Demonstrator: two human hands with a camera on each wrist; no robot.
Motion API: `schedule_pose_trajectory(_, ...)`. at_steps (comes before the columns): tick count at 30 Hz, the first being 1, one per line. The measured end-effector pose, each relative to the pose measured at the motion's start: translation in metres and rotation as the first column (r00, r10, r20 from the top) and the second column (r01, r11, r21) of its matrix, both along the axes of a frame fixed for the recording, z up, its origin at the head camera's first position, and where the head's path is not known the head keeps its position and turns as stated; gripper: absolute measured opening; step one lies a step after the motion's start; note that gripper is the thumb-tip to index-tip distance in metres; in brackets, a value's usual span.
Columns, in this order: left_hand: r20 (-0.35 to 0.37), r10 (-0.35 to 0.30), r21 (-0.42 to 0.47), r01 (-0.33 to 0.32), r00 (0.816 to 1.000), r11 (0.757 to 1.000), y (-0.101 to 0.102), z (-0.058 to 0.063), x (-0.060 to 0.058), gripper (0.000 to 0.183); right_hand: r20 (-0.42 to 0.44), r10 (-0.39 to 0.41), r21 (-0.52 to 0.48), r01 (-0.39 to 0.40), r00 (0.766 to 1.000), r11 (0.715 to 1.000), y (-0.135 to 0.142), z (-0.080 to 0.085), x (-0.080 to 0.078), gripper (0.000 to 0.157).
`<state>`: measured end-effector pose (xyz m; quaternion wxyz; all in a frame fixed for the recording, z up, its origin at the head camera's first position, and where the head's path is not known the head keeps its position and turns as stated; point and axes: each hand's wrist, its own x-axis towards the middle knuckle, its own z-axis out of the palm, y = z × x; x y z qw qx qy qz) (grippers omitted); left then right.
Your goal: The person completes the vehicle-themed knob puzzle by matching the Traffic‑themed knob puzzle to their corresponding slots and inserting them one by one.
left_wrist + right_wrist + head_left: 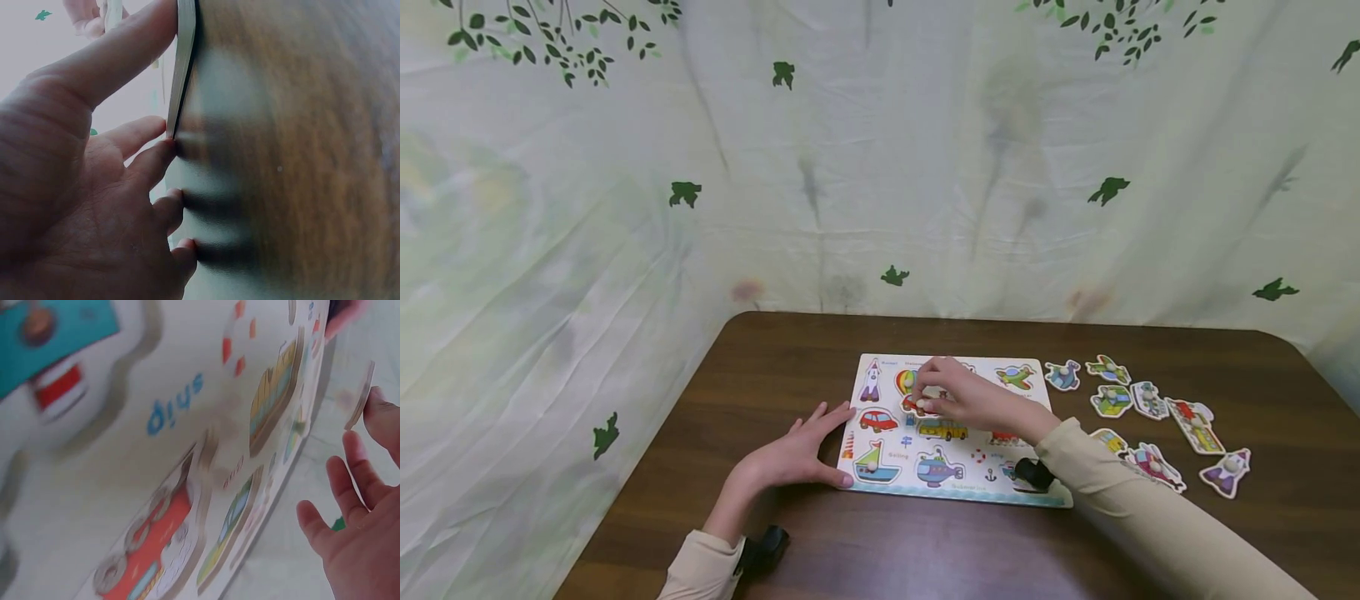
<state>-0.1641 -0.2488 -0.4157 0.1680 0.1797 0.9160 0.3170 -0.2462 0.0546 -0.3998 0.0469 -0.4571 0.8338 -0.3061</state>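
My right hand (966, 396) pinches a small flat red car puzzle piece (914, 406) between thumb and fingertips, over the upper left part of the puzzle board (910, 483). In the right wrist view the piece (361, 397) is seen edge-on, tilted above the board's surface, with the other fingers spread. My left hand (797, 450) lies at the board's left side, its thumb on the lower left corner and its fingers stretched along the edge. A red car picture (877, 420), a hot-air balloon (906, 382) and a yellow bus (943, 429) are near the held piece.
Several loose pieces lie right of the board, among them a rocket (1226, 473), a red-and-yellow piece (1197, 426) and a plane (1108, 369). My right forearm passes over the board's lower right corner. The brown table (760, 358) meets a leaf-patterned cloth (955, 208) behind.
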Motion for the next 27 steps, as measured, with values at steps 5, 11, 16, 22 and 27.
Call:
schedule_pose_trajectory(5,-0.004,-0.002,0.001,0.002,1.000,1.000,-0.001,0.001,0.002,0.097,-0.007,0.023,0.026,-0.023,1.000,0.999,-0.013,-0.004,-0.004,0.008)
schedule_pose_trajectory(11,-0.002,0.000,-0.006,0.000,1.000,1.000,0.001,0.002,0.002,0.096,-0.029,0.031,0.066,-0.029,0.999,0.997,-0.024,-0.005,-0.004,0.007)
schedule_pose_trajectory(16,0.000,0.002,-0.008,-0.002,1.000,1.000,0.002,0.003,0.001,0.097,-0.026,0.037,0.071,-0.035,0.999,0.997,-0.033,-0.005,-0.004,0.008)
schedule_pose_trajectory(22,0.000,0.000,-0.003,0.000,1.000,1.000,0.002,0.003,0.001,0.096,-0.029,0.050,0.081,-0.047,0.998,0.996,-0.044,-0.008,-0.006,0.008)
schedule_pose_trajectory(27,-0.001,-0.001,-0.006,0.001,1.000,1.000,0.003,0.004,0.002,0.096,-0.041,0.051,0.111,-0.046,0.998,0.993,-0.052,-0.009,-0.008,0.008)
